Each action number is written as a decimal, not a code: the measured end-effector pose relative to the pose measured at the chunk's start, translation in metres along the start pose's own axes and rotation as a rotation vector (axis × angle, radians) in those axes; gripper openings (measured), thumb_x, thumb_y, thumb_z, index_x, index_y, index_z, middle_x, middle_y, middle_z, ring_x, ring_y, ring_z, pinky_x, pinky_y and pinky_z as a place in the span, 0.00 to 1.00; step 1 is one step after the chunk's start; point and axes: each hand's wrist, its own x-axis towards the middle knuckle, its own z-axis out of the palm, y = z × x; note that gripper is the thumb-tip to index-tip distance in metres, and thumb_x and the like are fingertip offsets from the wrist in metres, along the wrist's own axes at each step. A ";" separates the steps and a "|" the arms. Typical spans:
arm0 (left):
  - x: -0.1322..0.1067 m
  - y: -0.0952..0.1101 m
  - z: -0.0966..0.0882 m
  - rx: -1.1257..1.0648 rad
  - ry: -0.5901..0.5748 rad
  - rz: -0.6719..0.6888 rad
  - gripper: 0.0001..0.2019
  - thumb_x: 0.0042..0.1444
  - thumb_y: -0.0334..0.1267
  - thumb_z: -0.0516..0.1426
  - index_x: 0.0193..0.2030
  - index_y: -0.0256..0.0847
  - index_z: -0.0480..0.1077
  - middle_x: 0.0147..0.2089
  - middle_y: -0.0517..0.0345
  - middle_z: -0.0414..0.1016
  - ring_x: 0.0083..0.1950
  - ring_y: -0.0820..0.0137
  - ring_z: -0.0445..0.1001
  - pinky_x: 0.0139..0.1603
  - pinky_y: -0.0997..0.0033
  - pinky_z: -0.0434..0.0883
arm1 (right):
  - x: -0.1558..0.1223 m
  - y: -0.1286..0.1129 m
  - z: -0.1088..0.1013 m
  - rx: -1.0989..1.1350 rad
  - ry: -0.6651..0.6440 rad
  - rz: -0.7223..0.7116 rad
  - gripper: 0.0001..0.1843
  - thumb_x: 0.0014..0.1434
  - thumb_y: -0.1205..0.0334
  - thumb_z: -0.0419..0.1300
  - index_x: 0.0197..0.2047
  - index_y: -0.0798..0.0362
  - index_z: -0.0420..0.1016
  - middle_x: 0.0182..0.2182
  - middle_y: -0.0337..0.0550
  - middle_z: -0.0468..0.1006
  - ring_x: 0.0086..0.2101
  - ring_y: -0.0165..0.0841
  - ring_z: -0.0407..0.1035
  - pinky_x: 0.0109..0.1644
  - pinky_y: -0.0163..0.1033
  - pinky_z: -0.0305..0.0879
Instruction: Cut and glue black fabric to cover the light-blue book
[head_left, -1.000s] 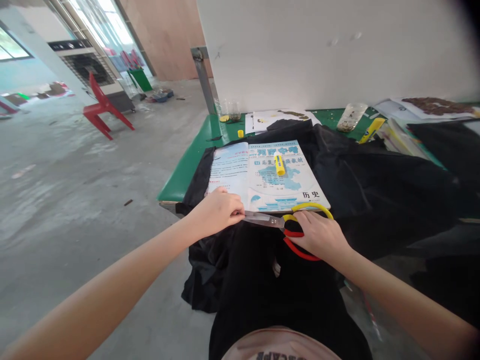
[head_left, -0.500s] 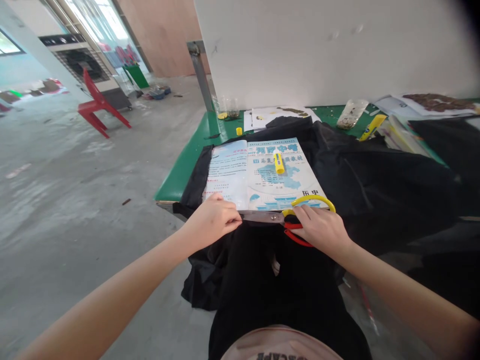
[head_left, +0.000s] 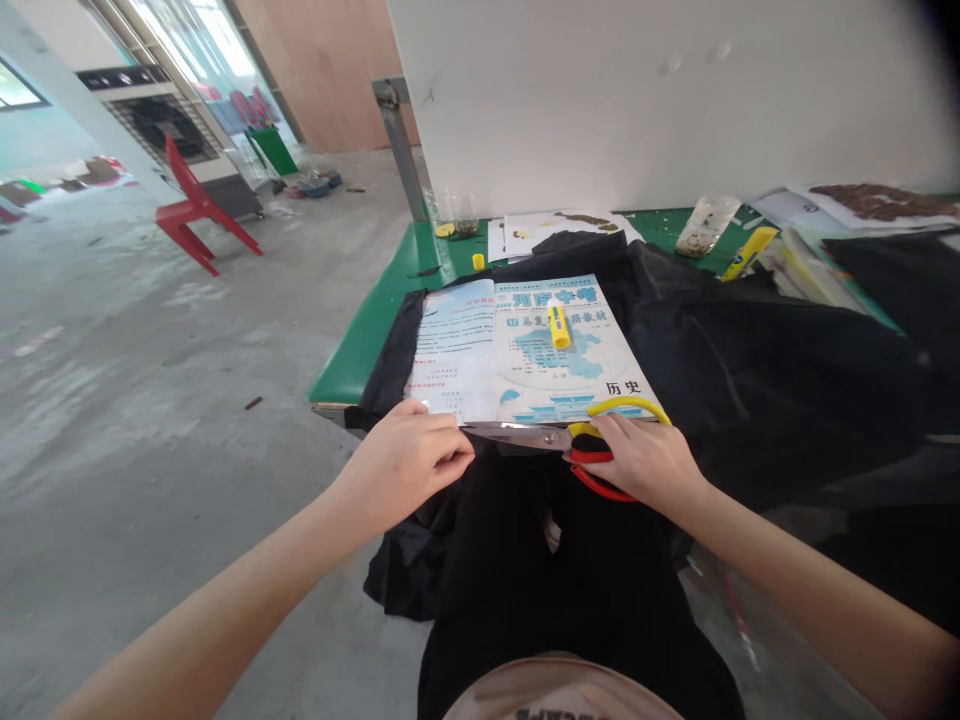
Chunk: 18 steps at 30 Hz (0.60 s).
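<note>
My right hand [head_left: 645,462] grips the yellow and red handles of a pair of scissors [head_left: 540,436], whose blades lie along the near edge of a blue and white booklet [head_left: 517,350]. My left hand [head_left: 405,462] is closed, pinching the black cloth [head_left: 750,360] at the blade tips near the booklet's lower left corner. The booklet rests on the black cloth spread over a green table [head_left: 360,345]. A small yellow glue stick [head_left: 557,324] lies on the booklet's cover.
At the back of the table stand small glass jars [head_left: 459,213], papers [head_left: 555,232], a clear cup [head_left: 701,228] and a yellow tool [head_left: 746,252]. A white wall panel rises behind. A red chair [head_left: 196,208] stands on the concrete floor at left.
My left hand has slid back toward me and left along the cloth's edge. The scissors' handles have closed together, and the view has shifted slightly.
</note>
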 end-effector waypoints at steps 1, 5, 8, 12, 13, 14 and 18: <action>-0.006 0.003 -0.003 -0.010 0.001 -0.024 0.11 0.60 0.35 0.50 0.29 0.41 0.70 0.28 0.64 0.72 0.29 0.75 0.66 0.41 0.68 0.60 | -0.001 0.000 0.001 0.042 0.015 0.034 0.25 0.57 0.42 0.54 0.39 0.59 0.73 0.32 0.48 0.79 0.27 0.34 0.72 0.26 0.36 0.58; -0.037 0.009 -0.006 -0.014 -0.053 -0.181 0.10 0.60 0.37 0.49 0.31 0.43 0.69 0.30 0.62 0.71 0.30 0.73 0.66 0.37 0.69 0.62 | -0.002 0.001 -0.003 0.200 0.030 0.188 0.29 0.51 0.37 0.56 0.40 0.57 0.71 0.30 0.47 0.79 0.29 0.37 0.73 0.28 0.37 0.62; -0.062 -0.002 0.014 0.055 -0.149 -0.319 0.10 0.61 0.37 0.48 0.33 0.43 0.68 0.33 0.60 0.73 0.30 0.71 0.68 0.36 0.68 0.63 | 0.003 0.006 -0.011 0.261 0.022 0.272 0.27 0.51 0.39 0.57 0.40 0.55 0.71 0.32 0.48 0.79 0.30 0.39 0.73 0.29 0.39 0.64; -0.095 -0.031 0.067 0.202 -0.280 -0.461 0.11 0.61 0.34 0.47 0.35 0.43 0.70 0.33 0.57 0.76 0.31 0.66 0.72 0.33 0.68 0.63 | 0.016 0.022 -0.021 0.185 0.034 0.358 0.26 0.50 0.41 0.58 0.42 0.55 0.72 0.35 0.50 0.79 0.30 0.41 0.72 0.30 0.41 0.64; -0.102 -0.038 0.082 0.218 -0.306 -0.509 0.09 0.60 0.33 0.49 0.38 0.44 0.71 0.32 0.57 0.76 0.31 0.65 0.73 0.32 0.68 0.63 | 0.021 0.027 -0.022 0.161 0.035 0.372 0.27 0.49 0.41 0.58 0.43 0.55 0.72 0.35 0.50 0.78 0.30 0.42 0.72 0.30 0.41 0.64; -0.109 -0.044 0.095 0.220 -0.327 -0.555 0.11 0.59 0.31 0.49 0.43 0.44 0.70 0.31 0.57 0.77 0.31 0.65 0.73 0.32 0.68 0.64 | 0.026 0.033 -0.023 0.144 0.034 0.383 0.27 0.49 0.41 0.59 0.43 0.55 0.72 0.35 0.50 0.78 0.30 0.42 0.72 0.30 0.42 0.64; -0.118 -0.051 0.126 0.262 -0.361 -0.565 0.18 0.52 0.20 0.46 0.39 0.40 0.72 0.47 0.46 0.75 0.42 0.61 0.75 0.36 0.64 0.67 | 0.046 0.053 -0.022 0.128 0.009 0.404 0.29 0.48 0.40 0.59 0.45 0.55 0.71 0.35 0.51 0.78 0.31 0.43 0.71 0.30 0.42 0.63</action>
